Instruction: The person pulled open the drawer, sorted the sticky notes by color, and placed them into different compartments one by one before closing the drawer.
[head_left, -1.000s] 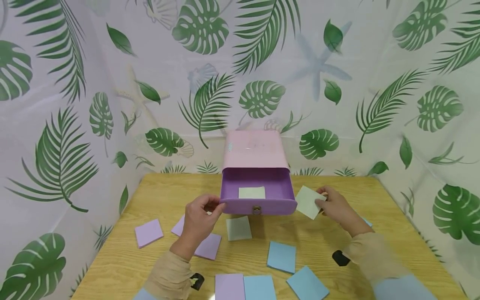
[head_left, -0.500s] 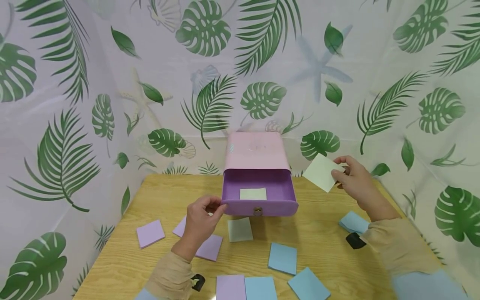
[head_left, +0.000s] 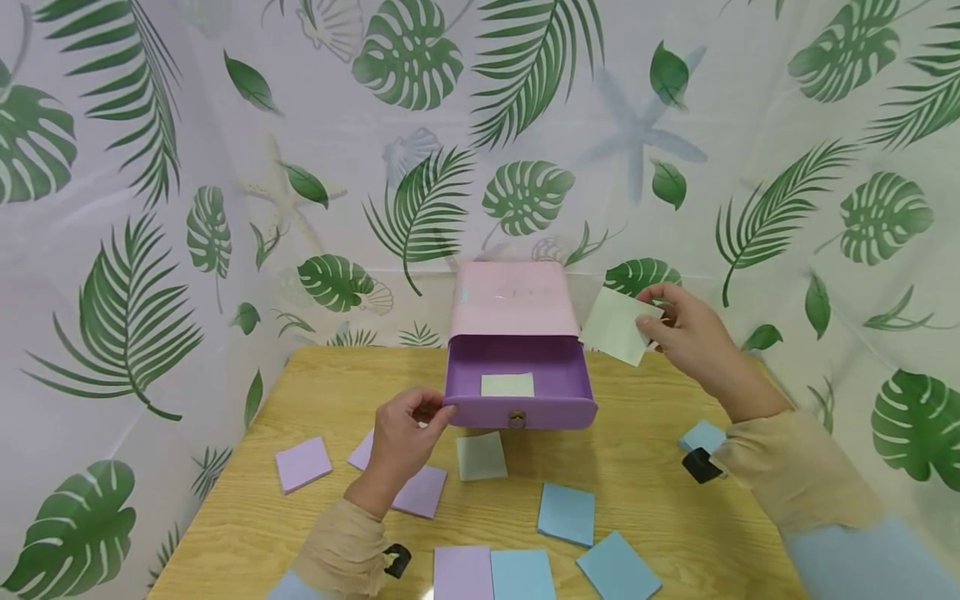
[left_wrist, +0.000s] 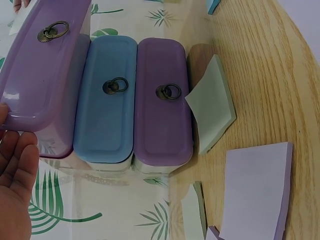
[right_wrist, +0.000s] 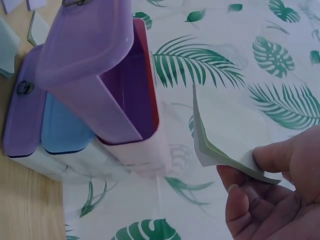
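Note:
My left hand (head_left: 405,437) grips the left front corner of the top purple drawer (head_left: 517,412), which is pulled out of its pink cabinet (head_left: 513,300). A pale green sticky note pad (head_left: 507,384) lies inside this drawer. To the right of the cabinet, my right hand (head_left: 686,333) pinches another pale green sticky note pad (head_left: 621,325) between thumb and fingers, raised off the table. That pad (right_wrist: 230,132) bends slightly in the right wrist view. Below the pulled-out drawer, a blue drawer (left_wrist: 106,107) and a second purple drawer (left_wrist: 162,110) are closed.
A pale green pad (head_left: 482,456) is on the wooden table (head_left: 645,467) in front of the cabinet. Purple pads (head_left: 303,463) lie to the left; blue pads (head_left: 566,512) lie in front and right. Another blue pad (head_left: 702,435) sits below my right forearm. Leaf-patterned sheeting surrounds the table.
My right hand has lifted the green pad up from beside the drawer, first to the right, then slightly back left. My left hand has stayed on the drawer corner.

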